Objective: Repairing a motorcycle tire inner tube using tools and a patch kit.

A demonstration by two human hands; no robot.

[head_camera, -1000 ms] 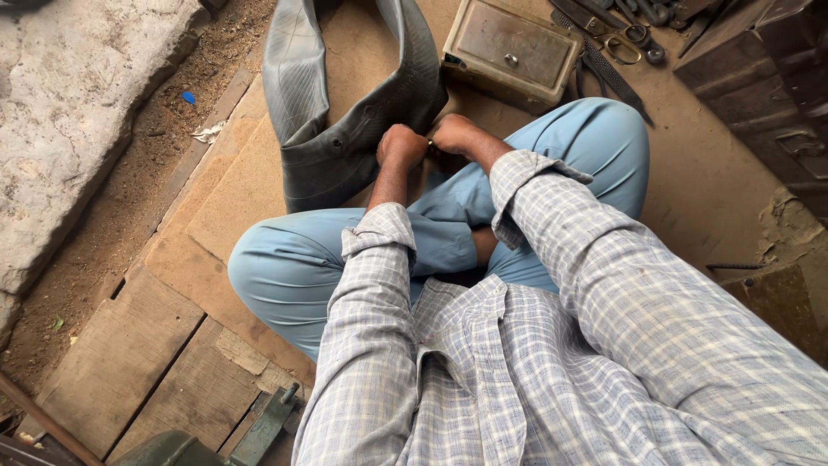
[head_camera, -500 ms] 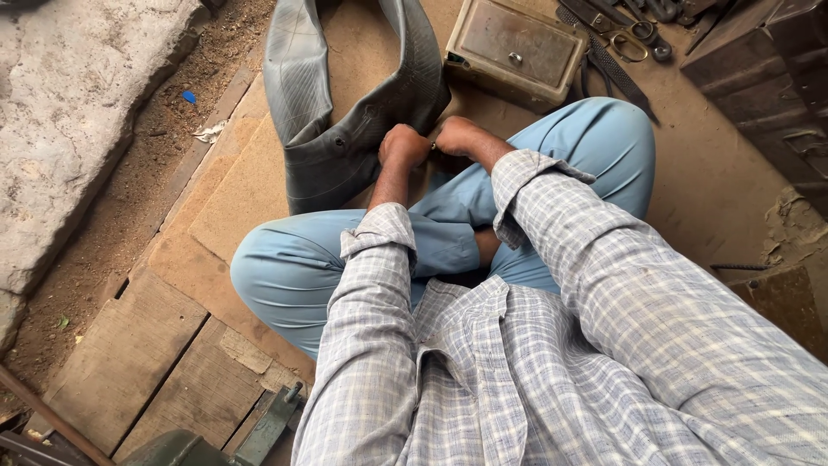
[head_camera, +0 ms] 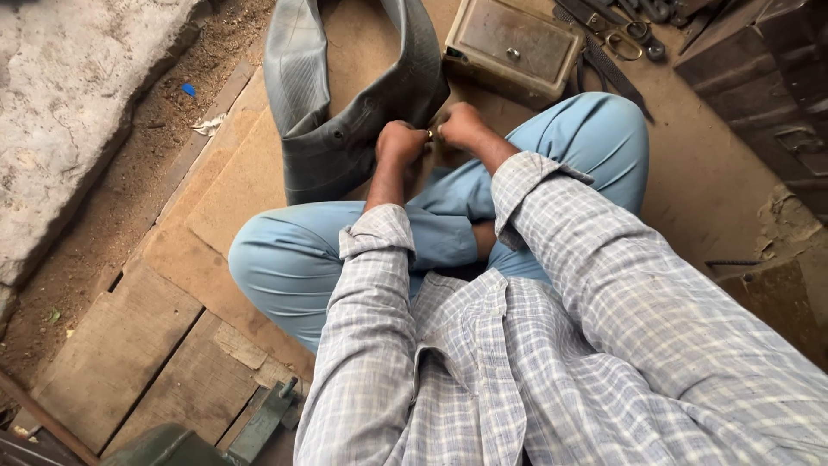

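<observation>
Both hands sit about where they were a moment ago, and the view has barely shifted. Left hand (head_camera: 399,143) is curled into a loose fist at upper centre of the frame, knuckles up against the lower edge of the grey rubber inner tube (head_camera: 332,142). Right hand (head_camera: 459,125) is closed too, just beside it, and a small brass-coloured piece (head_camera: 430,134), too small to identify, glints between the two, pinched there. That tube lies folded on the brown board (head_camera: 233,185), running up to the top edge. Behind the hands, upper centre-right, sits a worn metal box (head_camera: 515,47), with scissors (head_camera: 630,36) near it.
</observation>
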